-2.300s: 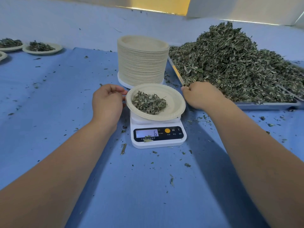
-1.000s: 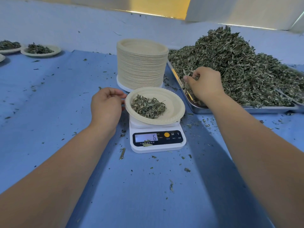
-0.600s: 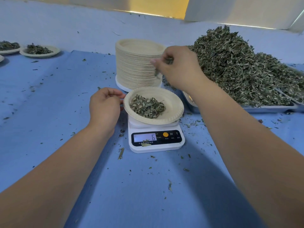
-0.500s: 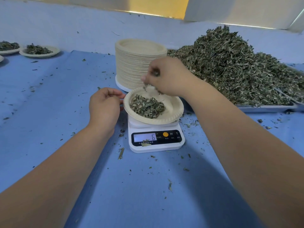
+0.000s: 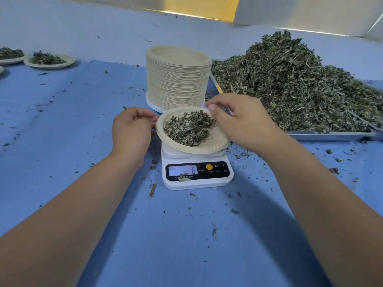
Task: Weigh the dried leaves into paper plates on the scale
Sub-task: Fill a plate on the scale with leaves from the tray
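A paper plate [image 5: 187, 150] holding a small heap of dried leaves [image 5: 187, 129] sits a little tilted on a white digital scale [image 5: 196, 183]. The display reads 6. My left hand [image 5: 130, 131] is at the plate's left rim, fingers curled, pinching the edge. My right hand [image 5: 242, 125] hovers over the plate's right rim, fingers loosely spread, with nothing visible in them. It hides that side of the rim.
A tall stack of paper plates [image 5: 178, 79] stands just behind the scale. A big pile of dried leaves [image 5: 290, 83] fills a metal tray [image 5: 331, 136] at the right. Filled plates [image 5: 49, 61] lie far left. Leaf crumbs litter the blue cloth.
My right hand took a pinch from the pile, carried it over the plate and dropped it; the heap has grown. The left hand stayed at the rim.
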Demonstrator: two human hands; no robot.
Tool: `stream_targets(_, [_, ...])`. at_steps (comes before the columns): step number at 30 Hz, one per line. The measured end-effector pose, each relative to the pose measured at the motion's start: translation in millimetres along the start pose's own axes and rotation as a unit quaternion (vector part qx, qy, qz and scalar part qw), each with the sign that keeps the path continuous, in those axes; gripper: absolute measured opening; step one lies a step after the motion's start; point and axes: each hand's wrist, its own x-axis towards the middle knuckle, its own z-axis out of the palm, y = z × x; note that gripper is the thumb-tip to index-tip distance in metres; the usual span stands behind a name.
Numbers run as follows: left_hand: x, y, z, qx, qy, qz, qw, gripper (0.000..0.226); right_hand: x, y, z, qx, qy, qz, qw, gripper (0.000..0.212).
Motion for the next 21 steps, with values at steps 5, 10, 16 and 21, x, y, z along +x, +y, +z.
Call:
stream_targets(5, [-1, 0, 1, 0.005, -0.002, 0.006, 1.000, 0.031, -32, 33, 10, 0.034, 0.122, 0.013, 0.992, 0.025])
stream_targets(10, [-3, 1, 1, 0.017, 0.000, 0.012, 1.000, 0.031, -34, 49, 12, 0.022, 0.136, 0.041, 0.990, 0.024])
stream_targets(16, [-3, 1, 1, 0.027, 0.006, 0.013, 1.000, 0.033, -34, 50, 15, 0.010, 0.103, 0.060, 0.993, 0.020])
stream_targets(21, [-3, 0, 1, 0.023, 0.004, 0.013, 1.000, 0.033, -33, 50, 12, -0.031, 0.098, 0.084, 0.991, 0.025])
